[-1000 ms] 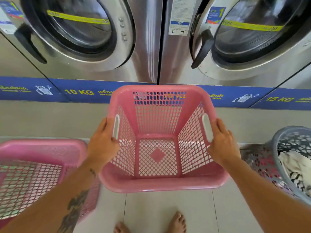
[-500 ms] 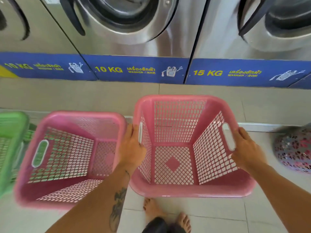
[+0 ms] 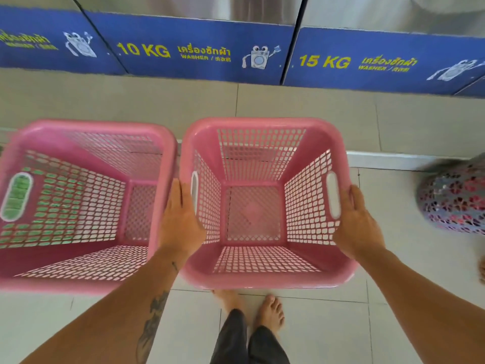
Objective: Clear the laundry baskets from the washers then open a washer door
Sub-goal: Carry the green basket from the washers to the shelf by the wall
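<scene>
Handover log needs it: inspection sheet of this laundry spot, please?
Surface: pale tiled floor.
Job's things: pink basket, empty; second pink basket beside it, empty; washers, doors out of view.
Clutter: grey patterned basket, right edge, blurred.
Hands: left hand and right hand grip the pink basket's side rims.
Cables: nothing seen.
Surroundings: blue bands marked 10 KG, 15 KG.

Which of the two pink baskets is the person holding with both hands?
The right pink basket: the left hand and right hand hold its two sides by the handle slots. The left pink basket beside it shows green through its mesh.
</scene>
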`<state>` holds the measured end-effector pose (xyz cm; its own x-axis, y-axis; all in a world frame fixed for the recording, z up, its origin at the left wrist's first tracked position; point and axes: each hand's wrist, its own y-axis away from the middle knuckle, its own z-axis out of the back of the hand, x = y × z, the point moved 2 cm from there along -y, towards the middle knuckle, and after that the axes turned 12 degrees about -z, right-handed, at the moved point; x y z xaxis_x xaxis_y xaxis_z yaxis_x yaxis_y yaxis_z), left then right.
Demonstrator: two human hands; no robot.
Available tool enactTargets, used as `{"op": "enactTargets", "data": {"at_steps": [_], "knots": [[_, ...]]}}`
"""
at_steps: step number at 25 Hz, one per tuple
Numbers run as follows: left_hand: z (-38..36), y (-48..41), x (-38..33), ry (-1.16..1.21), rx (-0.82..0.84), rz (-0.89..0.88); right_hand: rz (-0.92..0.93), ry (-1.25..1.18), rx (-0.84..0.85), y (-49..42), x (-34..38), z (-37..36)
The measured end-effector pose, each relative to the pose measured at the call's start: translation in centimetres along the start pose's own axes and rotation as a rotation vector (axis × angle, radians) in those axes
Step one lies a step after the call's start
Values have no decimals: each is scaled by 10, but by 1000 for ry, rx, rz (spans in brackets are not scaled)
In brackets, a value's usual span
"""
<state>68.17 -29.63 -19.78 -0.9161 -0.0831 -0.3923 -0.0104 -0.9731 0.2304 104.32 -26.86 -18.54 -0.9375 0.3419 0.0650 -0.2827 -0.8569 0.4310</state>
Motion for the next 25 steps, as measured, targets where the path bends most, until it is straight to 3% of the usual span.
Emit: {"op": "enactTargets", "data": {"at_steps": [5,8,13,18,25], "knots": [[22,4,-13,39,157,88,1,3,110,16,-1,8],[56,10,-28,53,154,137,58,23,155,26,18,34],[139,75,-55,540,8,238,276,-80,191,94,91,104],[259,152,-33,469,-192,212,435,-37,193,171,192,184],[399,255,110,434,-440,296,627,-35,105,279,374,246]]}}
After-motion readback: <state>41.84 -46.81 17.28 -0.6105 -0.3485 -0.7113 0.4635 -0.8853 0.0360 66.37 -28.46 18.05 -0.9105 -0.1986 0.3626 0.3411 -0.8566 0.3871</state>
